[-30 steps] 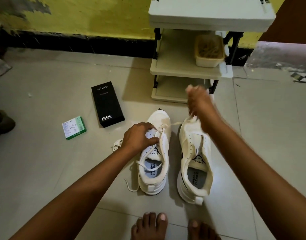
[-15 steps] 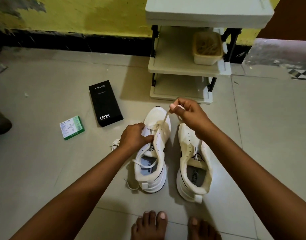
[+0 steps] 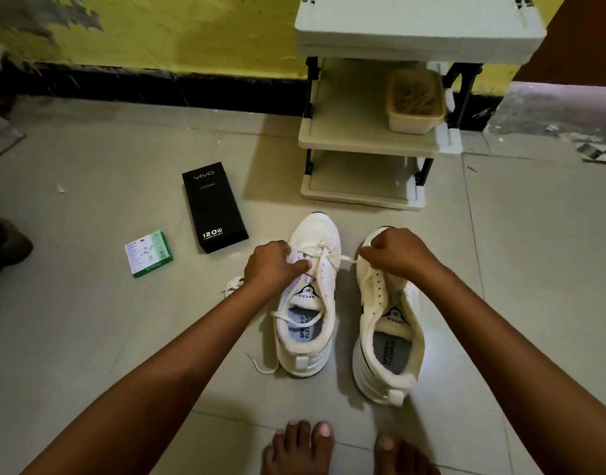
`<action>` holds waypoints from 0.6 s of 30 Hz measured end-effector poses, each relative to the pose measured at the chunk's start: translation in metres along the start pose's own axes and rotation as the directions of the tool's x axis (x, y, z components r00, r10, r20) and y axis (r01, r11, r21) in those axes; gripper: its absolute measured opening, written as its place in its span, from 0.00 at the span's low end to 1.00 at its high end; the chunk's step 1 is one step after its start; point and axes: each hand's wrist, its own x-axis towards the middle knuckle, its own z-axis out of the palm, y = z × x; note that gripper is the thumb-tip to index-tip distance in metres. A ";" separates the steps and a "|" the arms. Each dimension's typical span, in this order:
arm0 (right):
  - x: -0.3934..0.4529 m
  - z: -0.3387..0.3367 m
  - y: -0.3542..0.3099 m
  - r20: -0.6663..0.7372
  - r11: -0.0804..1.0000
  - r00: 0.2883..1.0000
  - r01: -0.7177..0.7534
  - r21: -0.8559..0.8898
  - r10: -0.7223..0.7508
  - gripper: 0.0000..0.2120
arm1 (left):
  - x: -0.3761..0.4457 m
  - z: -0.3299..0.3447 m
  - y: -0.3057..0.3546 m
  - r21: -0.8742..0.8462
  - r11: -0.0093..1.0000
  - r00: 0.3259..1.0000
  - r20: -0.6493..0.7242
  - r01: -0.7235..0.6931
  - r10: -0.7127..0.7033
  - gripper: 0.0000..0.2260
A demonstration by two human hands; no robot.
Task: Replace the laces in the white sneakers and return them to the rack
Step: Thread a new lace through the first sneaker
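Two white sneakers stand side by side on the tiled floor, toes toward the rack. The left sneaker [image 3: 308, 303] carries a white lace [image 3: 323, 257] threaded through its front eyelets, with loose ends trailing left and behind. My left hand [image 3: 272, 267] grips that sneaker's upper at the eyelets. My right hand [image 3: 394, 253] pinches the lace end, pulled taut to the right over the toe of the right sneaker [image 3: 387, 330], which has no lace. The cream shoe rack [image 3: 370, 145] stands just beyond the sneakers.
A black phone box [image 3: 214, 207] and a small green-and-white box [image 3: 148, 253] lie on the floor to the left. A beige tub [image 3: 416, 101] sits on the rack's middle shelf. My bare feet [image 3: 305, 447] are at the bottom edge. A yellow wall runs behind.
My right hand has come down from near the rack to just above the right sneaker's toe, drawing the lace out sideways. My left hand stays on the left sneaker.
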 end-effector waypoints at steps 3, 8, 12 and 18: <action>-0.002 0.005 0.000 -0.008 0.981 0.999 0.041 -0.188 -0.043 0.12 | -0.003 -0.013 0.000 -0.067 0.993 0.994 0.045 -0.100 0.103 0.14; -0.003 0.013 -0.017 -0.076 0.973 0.972 0.218 -0.071 -0.224 0.24 | -0.018 -0.017 0.007 0.252 0.925 0.945 0.235 -0.285 0.228 0.22; -0.005 0.022 -0.024 -0.015 0.954 0.958 0.283 -0.099 -0.285 0.23 | -0.023 -0.011 0.012 0.393 0.843 0.926 0.242 -0.367 0.290 0.25; -0.008 0.029 -0.025 0.018 0.941 0.944 0.330 -0.079 -0.330 0.22 | -0.023 -0.016 0.008 0.340 0.865 0.929 0.179 -0.368 0.324 0.18</action>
